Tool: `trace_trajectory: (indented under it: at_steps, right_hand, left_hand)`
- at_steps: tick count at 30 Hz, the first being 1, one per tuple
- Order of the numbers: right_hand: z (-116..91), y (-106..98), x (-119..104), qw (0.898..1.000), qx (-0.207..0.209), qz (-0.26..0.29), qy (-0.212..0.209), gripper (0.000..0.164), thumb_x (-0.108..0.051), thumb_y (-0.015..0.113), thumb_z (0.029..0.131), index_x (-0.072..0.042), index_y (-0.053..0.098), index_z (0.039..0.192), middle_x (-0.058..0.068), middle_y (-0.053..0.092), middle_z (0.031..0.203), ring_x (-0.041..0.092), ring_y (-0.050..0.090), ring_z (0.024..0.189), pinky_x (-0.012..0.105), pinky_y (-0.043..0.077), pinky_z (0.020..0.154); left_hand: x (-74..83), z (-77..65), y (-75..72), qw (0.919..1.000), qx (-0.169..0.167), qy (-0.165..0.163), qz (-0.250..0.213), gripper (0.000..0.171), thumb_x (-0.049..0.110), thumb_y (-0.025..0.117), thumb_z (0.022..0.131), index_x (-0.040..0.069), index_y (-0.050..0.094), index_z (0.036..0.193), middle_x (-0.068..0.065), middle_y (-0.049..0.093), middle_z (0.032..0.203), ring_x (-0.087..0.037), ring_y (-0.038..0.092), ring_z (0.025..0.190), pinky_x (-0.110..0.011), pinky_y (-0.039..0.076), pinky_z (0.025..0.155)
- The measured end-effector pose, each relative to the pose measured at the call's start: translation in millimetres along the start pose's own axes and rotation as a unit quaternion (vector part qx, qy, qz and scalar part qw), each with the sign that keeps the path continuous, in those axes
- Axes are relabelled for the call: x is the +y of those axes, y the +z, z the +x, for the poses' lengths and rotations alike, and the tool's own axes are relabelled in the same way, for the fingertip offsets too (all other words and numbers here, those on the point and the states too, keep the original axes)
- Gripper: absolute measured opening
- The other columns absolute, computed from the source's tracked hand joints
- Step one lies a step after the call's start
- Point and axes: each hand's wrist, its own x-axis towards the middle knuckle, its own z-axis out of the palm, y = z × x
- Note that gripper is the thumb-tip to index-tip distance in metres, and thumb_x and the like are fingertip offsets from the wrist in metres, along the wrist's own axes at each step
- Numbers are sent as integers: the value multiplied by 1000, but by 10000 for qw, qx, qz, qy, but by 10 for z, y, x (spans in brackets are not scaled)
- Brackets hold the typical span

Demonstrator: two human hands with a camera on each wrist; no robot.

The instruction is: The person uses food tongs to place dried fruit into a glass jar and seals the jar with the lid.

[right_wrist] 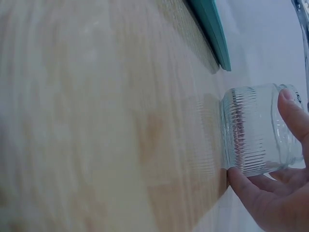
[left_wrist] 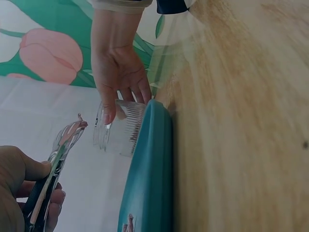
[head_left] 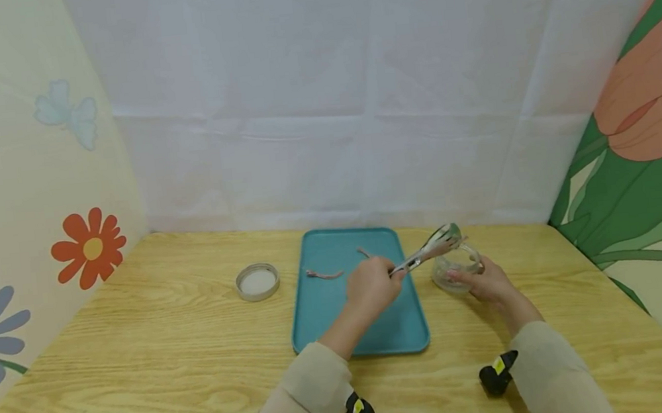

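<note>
Tongs (head_left: 415, 261) are gripped by left fingers (left_wrist: 55, 197), the jar (right_wrist: 256, 123) at their three o'clock by right fingers (right_wrist: 248, 189). Fragile-looking sides are best cupped.

At my remote station, the head view looks forward and down from above, farthest off, covering the left hand (head_left: 371, 289), right hand (head_left: 486, 280) and table (head_left: 143, 371). My left wrist view (its picture lies on its side) faces low across the tray (left_wrist: 159, 159) toward the right hand and glass jar (left_wrist: 126, 133). My right wrist view, likewise sideways, sits close to that jar, which all three views share.
</note>
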Motion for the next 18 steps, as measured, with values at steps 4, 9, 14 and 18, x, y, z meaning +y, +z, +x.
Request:
trace_trajectory:
  at_steps: [4,9,14,18]
  right_hand:
    - [4,3,10,10000,2,18,-20,84,-33,62,79,2,12,136,28,21,132,36,29,117,45,30,89]
    - [-12,12,24,10000,36,46,-34,88,-36,63,77,1,10,136,28,18,133,36,28,117,44,31,88]
    - [-4,13,30,9999,49,51,-103,86,-36,63,77,2,12,136,28,23,131,35,31,115,41,34,86]
    - [3,6,22,9999,24,66,-134,83,-32,62,79,3,12,135,28,26,130,34,33,114,38,34,86]
  left_hand:
    - [-15,-13,27,9999,14,96,102,25,39,55,82,21,64,66,8,46,51,-10,41,43,-25,32,38]
    - [-30,-26,43,10000,-30,89,12,25,39,55,82,21,65,67,8,46,50,-10,41,41,-25,31,36]
    - [-57,-37,41,9998,-36,128,-118,29,38,55,82,19,60,61,6,46,47,-10,39,39,-24,30,36]
    - [-80,-51,30,9998,-32,159,-130,32,37,56,82,19,55,56,5,45,46,-10,39,39,-24,30,36]
